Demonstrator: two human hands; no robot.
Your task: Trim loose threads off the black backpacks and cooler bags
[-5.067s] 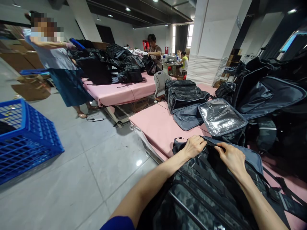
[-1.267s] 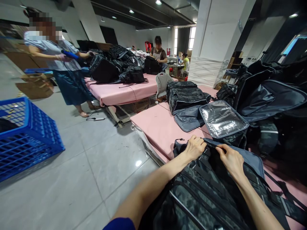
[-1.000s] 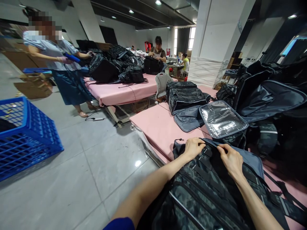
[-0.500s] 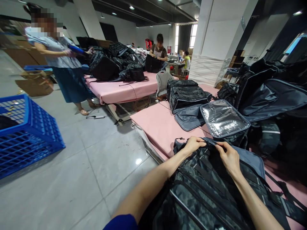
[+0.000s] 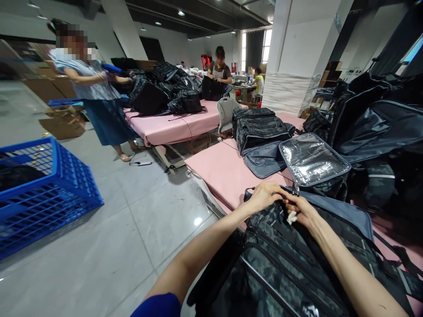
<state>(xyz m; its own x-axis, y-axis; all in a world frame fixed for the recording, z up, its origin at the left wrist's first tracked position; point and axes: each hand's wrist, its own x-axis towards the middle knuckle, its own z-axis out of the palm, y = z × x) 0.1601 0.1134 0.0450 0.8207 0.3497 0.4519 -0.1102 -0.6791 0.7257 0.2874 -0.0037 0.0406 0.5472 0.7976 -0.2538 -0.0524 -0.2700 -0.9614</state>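
The person's left hand and right hand meet on the top rim of a camouflage backpack. The backpack lies at the near edge of the pink desk, and its bulk hangs over that edge toward the person.

The left fingers curl shut over the rim seam. The right fingers are bunched together and clamped on the same seam, just beside the left hand, so that the two hands touch. A small white scrap shows under the right thumb; what it is cannot be told. A grey lining panel of the backpack lies open behind the right hand.

Further in on the desk, just past the hands, stands an open bag with a silver foil lid. A grey flap lies to its left, and a stack of camouflage bags sits toward the far edge. Dark bags are heaped along the right side of the desk.

On the floor to the left stands a blue crate. Beyond it is a second pink desk carrying a heap of black bags, with a white chair at its end. A person in a blue skirt works at the left side of that desk, and another person stands at its far end.
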